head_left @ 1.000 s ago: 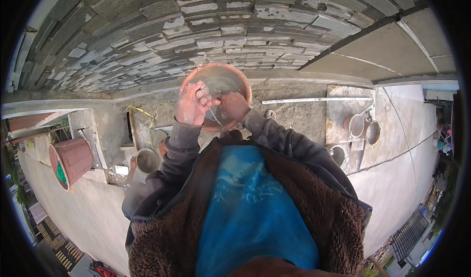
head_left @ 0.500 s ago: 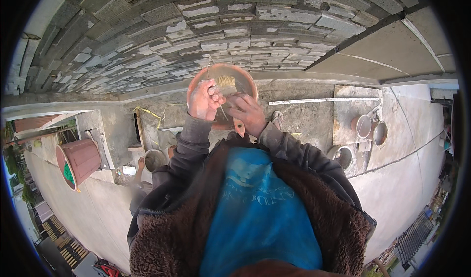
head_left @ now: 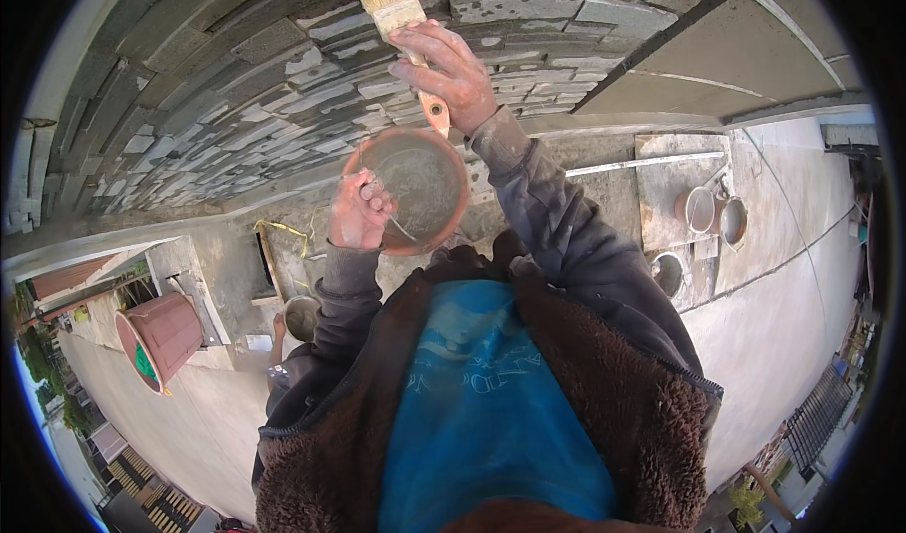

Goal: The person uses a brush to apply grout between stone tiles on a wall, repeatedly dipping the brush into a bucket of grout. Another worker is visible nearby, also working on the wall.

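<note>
My right hand [head_left: 461,80] is wrapped round a wide flat paintbrush [head_left: 397,9], its pale bristles pointing up at the stone-clad wall [head_left: 283,89]. The tip of the brush's handle, with a hole through it, sticks out below my palm. Lower down, my left hand [head_left: 361,210] grips the thin wire handle of a round terracotta-coloured bucket [head_left: 464,193]. Greyish, murky liquid [head_left: 415,186] shows inside. Whether the bristles touch the stone, I cannot tell.
At the left stands a pink bin [head_left: 168,330] with something green inside. Another person's arm [head_left: 278,337] reaches toward a bucket [head_left: 301,318]. Several buckets [head_left: 699,210] sit at the right by a long pale strip [head_left: 618,167]. Yellow tape [head_left: 283,228] lies at the left.
The paintbrush has come up out of the bucket in my right hand and now stands before the stone wall. My left hand and the bucket have shifted slightly left and down.
</note>
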A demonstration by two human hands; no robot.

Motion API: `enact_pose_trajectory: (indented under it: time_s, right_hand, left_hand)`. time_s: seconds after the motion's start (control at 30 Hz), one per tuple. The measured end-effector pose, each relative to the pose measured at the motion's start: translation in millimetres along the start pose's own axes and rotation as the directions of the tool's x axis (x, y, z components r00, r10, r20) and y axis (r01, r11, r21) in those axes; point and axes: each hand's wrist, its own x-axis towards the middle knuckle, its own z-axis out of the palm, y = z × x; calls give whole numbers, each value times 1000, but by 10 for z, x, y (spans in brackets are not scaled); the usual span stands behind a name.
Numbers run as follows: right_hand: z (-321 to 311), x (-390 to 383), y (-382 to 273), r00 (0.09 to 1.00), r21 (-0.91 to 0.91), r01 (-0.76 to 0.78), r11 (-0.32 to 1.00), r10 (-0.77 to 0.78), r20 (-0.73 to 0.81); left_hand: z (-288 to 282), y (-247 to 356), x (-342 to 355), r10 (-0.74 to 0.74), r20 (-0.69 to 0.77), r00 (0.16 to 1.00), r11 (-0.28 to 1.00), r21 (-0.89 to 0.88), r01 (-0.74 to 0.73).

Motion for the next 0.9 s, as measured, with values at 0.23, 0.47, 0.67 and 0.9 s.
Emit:
enact_pose_trajectory:
  time_s: [0.23,0.47,0.67,0.9]
  right_hand:
    - [-309,-186,361,833,-241,-359,902,193,-519]
    - [382,150,-243,892,166,-176,970,228,-390]
    - [55,296,140,780,180,-188,966,258,-570]
    - [287,421,-126,807,152,-180,972,234,-542]
  left_hand:
    - [-83,15,-251,25,-65,998,999,-39,-28]
    - [-97,67,-289,5,-90,996,1000,-17,-6]
    - [-166,48,-368,50,-87,995,998,-26,-53]
    - [-141,46,-412,43,-96,994,997,-53,-48]
